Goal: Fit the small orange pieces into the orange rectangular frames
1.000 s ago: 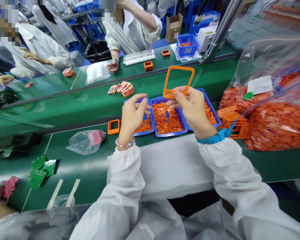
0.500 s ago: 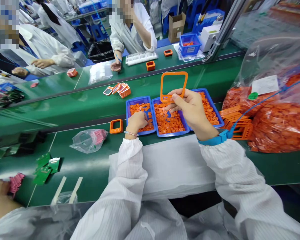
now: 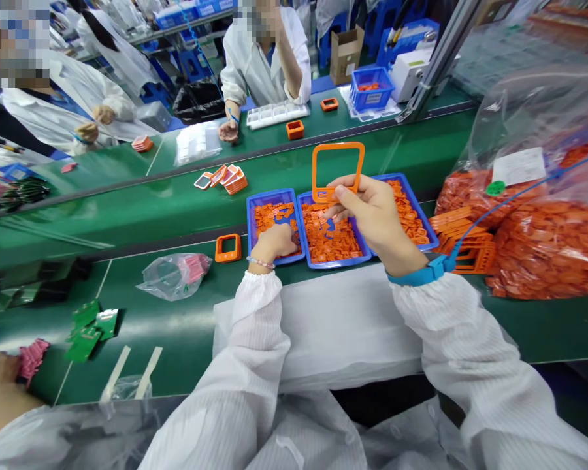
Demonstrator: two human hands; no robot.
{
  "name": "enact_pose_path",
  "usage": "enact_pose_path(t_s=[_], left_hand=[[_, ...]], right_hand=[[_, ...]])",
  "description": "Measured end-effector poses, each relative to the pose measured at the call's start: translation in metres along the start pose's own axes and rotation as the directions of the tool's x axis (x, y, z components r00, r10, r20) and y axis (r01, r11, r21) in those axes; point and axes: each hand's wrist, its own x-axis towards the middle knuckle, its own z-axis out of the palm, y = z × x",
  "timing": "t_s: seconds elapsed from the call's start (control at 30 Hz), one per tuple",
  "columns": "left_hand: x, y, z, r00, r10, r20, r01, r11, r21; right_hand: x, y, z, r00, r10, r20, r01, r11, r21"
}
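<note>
My right hand [image 3: 375, 212] pinches a thin orange plastic frame [image 3: 338, 147] by its lower edge, holding it upright above the middle blue tray [image 3: 337, 264]. My left hand [image 3: 276, 241] reaches down into the left blue tray [image 3: 271, 192], its fingers curled among small orange plastic parts [image 3: 274, 213]. Its fingertips are partly hidden, so anything between them cannot be made out. More small orange parts fill the middle tray and the right blue tray [image 3: 425, 222]. Beside the left tray stands a thicker orange frame [image 3: 228, 248].
Stacked orange frames [image 3: 463, 241] and a bulging bag of orange parts [image 3: 549, 251] lie at the right. White sheets [image 3: 347, 326] cover the near bench edge. Leftward are a bag with pink pieces [image 3: 176, 274], green circuit boards [image 3: 85, 329] and a co-worker's hand [image 3: 0, 385]. Screen-like pieces [image 3: 225, 177] ride the green belt.
My left hand has shifted slightly right within the left tray. The held frame has moved slightly left. The screen-like pieces on the belt have slid left.
</note>
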Motion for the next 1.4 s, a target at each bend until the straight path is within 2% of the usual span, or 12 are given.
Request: enact_pose_path(t_s=[0.27,0.47,0.6,0.7,0.83,0.93,1.07,1.2,1.3,1.4], left_hand=[[0.0,0.003,0.003,0.999,0.035,0.021,-0.036,0.999,0.03],[0.005,-0.006,0.004,0.997,0.071,0.009,-0.071,0.997,-0.01],[0.004,-0.011,-0.001,0.991,0.097,-0.095,-0.102,0.994,-0.049],[0.001,-0.013,-0.007,0.965,0.116,-0.234,-0.164,0.966,-0.2],[-0.006,-0.01,-0.013,0.87,0.048,-0.49,-0.32,0.812,-0.488],[-0.016,0.001,-0.017,0.826,-0.031,-0.564,-0.418,0.638,-0.646],[-0.028,0.019,-0.021,0.833,-0.066,-0.549,-0.479,0.412,-0.775],[-0.028,0.028,-0.021,0.88,-0.099,-0.465,-0.442,0.188,-0.877],[-0.024,0.029,-0.02,0.893,-0.118,-0.435,-0.424,0.11,-0.899],[-0.023,0.031,-0.019,0.879,-0.142,-0.454,-0.442,0.111,-0.89]], right_hand=[[-0.001,-0.001,0.001,1.0,0.014,0.015,-0.014,1.0,0.009],[-0.001,-0.001,0.001,0.999,0.012,0.033,-0.012,1.0,-0.006],[-0.001,-0.001,0.0,0.999,0.018,0.028,-0.018,1.0,-0.008],[0.0,0.0,0.0,0.999,0.041,0.021,-0.041,0.999,-0.004],[0.003,0.007,0.0,0.997,0.074,-0.003,-0.074,0.997,0.019],[0.007,0.015,0.0,0.995,0.094,-0.037,-0.093,0.995,0.044],[0.011,0.024,0.002,0.986,0.148,-0.079,-0.142,0.987,0.071],[0.012,0.028,0.003,0.983,0.158,-0.09,-0.152,0.986,0.07],[0.012,0.028,0.002,0.985,0.15,-0.083,-0.145,0.988,0.061],[0.012,0.027,0.002,0.985,0.155,-0.082,-0.15,0.987,0.06]])
